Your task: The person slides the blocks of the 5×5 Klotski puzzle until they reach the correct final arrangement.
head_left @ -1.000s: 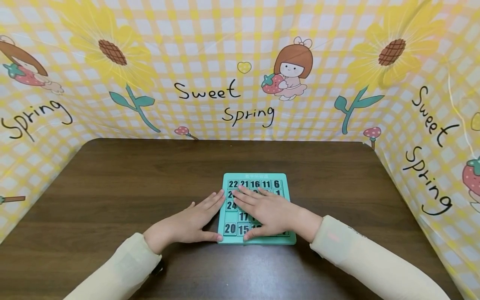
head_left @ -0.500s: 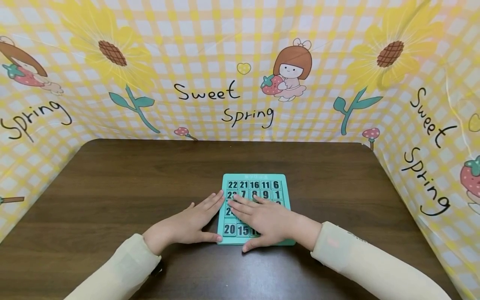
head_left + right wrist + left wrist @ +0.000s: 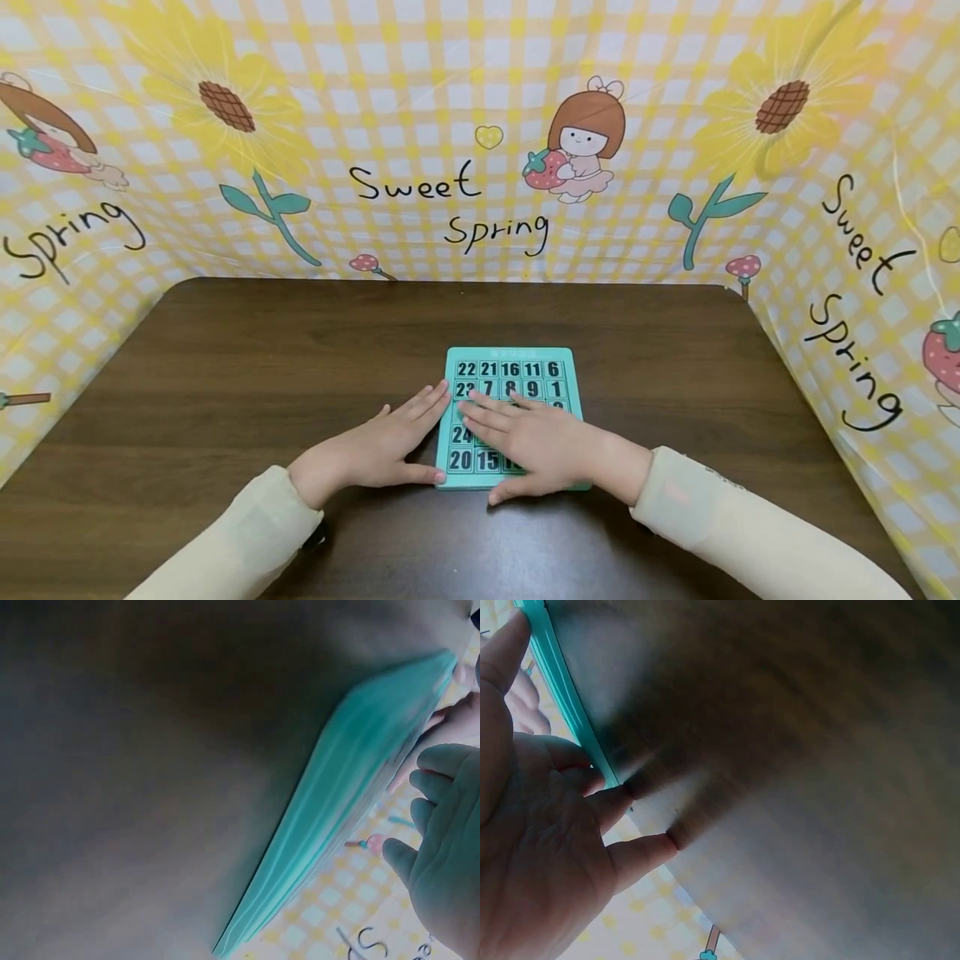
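A teal number slide puzzle (image 3: 517, 353) lies flat on the table, its tiles in rows with black numbers. My left hand (image 3: 378, 446) rests along the puzzle's left edge with fingers extended. Its thumb touches the near left corner, and in the left wrist view several fingertips meet the table beside the teal side wall (image 3: 574, 712). Over the tiles spreads my right hand (image 3: 536, 446), fingertips by the left column near the 24 tile (image 3: 462, 435) and thumb past the near edge. This hand hides much of the middle and lower right tiles. The 20 tile (image 3: 461, 460) shows at lower left.
The brown wooden table (image 3: 300, 350) extends around the puzzle on all sides. A yellow checked cloth (image 3: 420, 92) with printed flowers and lettering stands behind it and along both sides.
My right hand has shifted toward the near side of the puzzle. The 24 tile has slid down one place, to just above the 20. My left hand stays put.
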`<state>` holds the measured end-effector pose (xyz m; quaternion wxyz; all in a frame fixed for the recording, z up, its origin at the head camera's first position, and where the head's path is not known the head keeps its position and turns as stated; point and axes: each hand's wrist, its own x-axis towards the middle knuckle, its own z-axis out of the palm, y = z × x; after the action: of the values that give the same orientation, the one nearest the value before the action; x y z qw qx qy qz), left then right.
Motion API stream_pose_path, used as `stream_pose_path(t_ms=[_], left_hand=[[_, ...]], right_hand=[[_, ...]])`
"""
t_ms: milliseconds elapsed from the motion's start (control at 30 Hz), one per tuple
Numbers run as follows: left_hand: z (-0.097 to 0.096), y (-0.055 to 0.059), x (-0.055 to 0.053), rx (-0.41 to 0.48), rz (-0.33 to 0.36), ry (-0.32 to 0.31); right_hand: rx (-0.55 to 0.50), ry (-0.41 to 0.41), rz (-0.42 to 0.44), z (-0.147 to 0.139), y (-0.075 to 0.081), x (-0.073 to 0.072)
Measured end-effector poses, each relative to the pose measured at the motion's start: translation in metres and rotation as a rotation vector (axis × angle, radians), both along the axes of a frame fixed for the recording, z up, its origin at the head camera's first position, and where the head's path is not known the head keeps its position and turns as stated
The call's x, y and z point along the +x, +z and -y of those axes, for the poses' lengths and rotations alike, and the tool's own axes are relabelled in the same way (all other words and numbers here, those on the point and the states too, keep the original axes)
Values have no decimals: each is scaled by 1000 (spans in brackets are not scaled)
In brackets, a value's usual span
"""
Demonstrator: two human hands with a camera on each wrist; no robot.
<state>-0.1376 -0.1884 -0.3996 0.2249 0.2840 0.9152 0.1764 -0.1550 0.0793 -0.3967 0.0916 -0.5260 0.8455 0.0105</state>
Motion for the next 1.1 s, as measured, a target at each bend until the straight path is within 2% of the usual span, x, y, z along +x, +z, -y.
stream_pose_path(t_ms=[267, 467, 800, 1100], left_hand=[[0, 1, -1, -4, 4, 5], [-1, 1, -1, -5, 6, 6], [-1, 3, -1, -2, 12, 6], [-1, 3, 0, 2, 16, 8]], right_hand=[[2, -88, 22, 2, 0, -27], [4, -113, 35, 6, -3, -39], [25, -126, 32, 10, -4, -39], [26, -95, 19, 9, -4, -26]])
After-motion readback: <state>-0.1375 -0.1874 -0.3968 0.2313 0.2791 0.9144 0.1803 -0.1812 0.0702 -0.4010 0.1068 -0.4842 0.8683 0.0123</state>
